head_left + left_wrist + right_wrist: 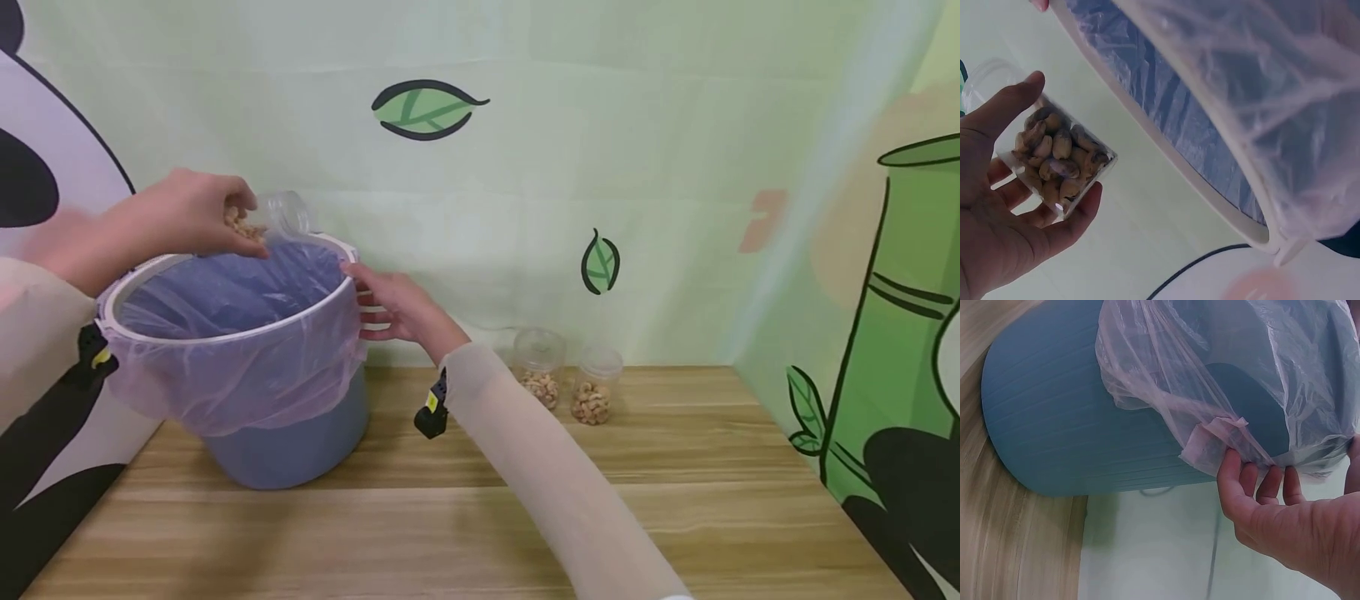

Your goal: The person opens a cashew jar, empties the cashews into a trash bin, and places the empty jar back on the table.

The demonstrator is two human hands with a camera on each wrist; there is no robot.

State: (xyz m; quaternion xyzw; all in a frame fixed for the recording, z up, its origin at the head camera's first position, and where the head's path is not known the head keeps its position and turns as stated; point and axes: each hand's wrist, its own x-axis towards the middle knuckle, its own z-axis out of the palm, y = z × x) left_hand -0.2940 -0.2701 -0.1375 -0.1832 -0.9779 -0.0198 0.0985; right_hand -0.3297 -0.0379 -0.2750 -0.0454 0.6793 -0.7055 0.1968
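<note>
My left hand (183, 212) grips a clear plastic jar (288, 212) of nuts above the trash can's mouth. The jar lies tilted on its side, its mouth end to the right and no lid visible on it. In the left wrist view, brown shelled-looking nuts (1060, 156) sit in the jar's base, between thumb and fingers. My right hand (401, 304) holds the right rim of the blue trash can (288, 454), thumb at the top and fingers against the outside. A thin pinkish plastic liner (247, 383) lines the can and folds over its white rim.
Two more clear jars stand on the wooden table by the back wall: a taller jar of nuts (538, 367) and a jar of cashews (592, 396). A green printed backdrop (510, 208) rises behind the table. Wrist cameras are strapped to both arms.
</note>
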